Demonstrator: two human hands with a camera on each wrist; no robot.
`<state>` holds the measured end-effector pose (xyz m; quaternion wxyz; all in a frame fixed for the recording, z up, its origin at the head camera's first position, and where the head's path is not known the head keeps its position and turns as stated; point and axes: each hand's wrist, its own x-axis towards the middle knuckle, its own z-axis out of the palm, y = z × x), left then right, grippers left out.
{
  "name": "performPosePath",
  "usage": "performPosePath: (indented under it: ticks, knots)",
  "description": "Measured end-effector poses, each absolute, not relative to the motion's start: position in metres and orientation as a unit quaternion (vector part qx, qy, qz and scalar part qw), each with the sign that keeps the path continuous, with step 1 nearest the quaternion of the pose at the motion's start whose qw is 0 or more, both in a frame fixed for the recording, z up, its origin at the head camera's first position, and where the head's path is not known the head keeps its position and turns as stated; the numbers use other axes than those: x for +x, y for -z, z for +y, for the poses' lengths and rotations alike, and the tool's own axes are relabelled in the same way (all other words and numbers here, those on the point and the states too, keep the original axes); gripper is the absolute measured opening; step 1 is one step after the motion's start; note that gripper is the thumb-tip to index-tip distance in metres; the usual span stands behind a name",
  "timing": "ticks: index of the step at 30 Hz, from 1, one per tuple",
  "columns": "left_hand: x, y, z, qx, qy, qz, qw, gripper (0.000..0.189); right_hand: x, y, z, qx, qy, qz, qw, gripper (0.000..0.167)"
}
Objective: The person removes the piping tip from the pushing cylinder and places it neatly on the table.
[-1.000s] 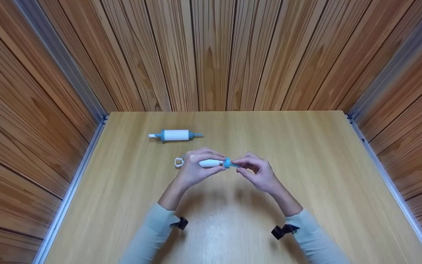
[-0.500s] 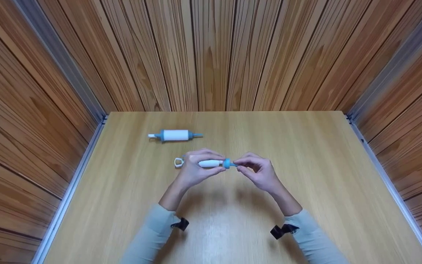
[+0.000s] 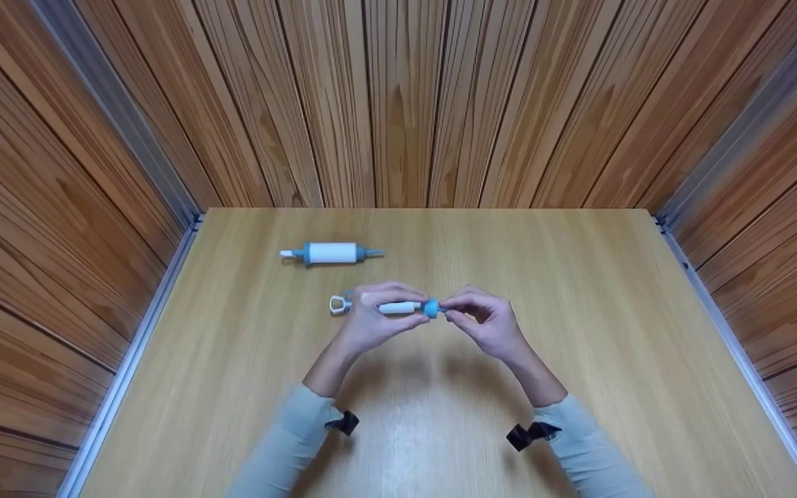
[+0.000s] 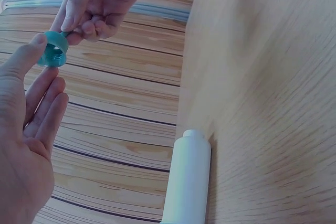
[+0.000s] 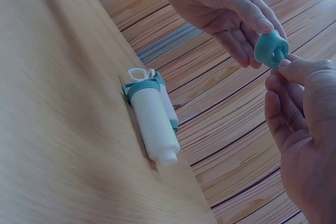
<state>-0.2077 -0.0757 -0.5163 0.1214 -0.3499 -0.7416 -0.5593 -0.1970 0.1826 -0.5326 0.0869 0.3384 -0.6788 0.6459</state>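
In the head view my left hand (image 3: pixel 374 319) pinches a small teal nozzle cap (image 3: pixel 430 308) between thumb and fingertips. My right hand (image 3: pixel 487 324) holds the cap's thin stem at its other end, thumb against forefinger. Seen from the left wrist, the teal cap (image 4: pixel 54 50) is hollow, its wide opening turned towards the left palm. Below the hands a white syringe-like tube (image 5: pixel 152 121) lies on its side, with a teal collar, a white loop handle (image 3: pixel 338 304) and a narrow white neck. The left hand partly hides this tube in the head view.
A second white tube (image 3: pixel 333 253) with teal ends and a thin tip lies farther back on the wooden table (image 3: pixel 578 311). Wood-plank walls (image 3: pixel 402 104) enclose the back and sides.
Both hands keep their hold on the cap near the same spot. The right fingertips have come slightly closer to the cap, so less of its stem shows.
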Motion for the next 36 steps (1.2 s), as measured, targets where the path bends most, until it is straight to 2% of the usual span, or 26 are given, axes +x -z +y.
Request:
performPosePath:
  ticks: [21,29,36]
  knots:
    - [-0.2078,0.5165,-0.0752,-0.354,0.553,-0.745,0.119,0.027,-0.1967,0.5352,0.1818,0.328,-0.660,-0.670,0.085,0.022]
    - [-0.2084,0.5137,-0.0751,-0.347,0.559,-0.745,0.110,0.026,-0.1982,0.5347,0.1837,0.332,-0.646,-0.680,0.100,0.034]
    - [-0.2087,0.5124,-0.0731,-0.344,0.565,-0.742,0.107,0.027,-0.1977,0.5366,0.1838,0.326,-0.643,-0.687,0.092,0.041]
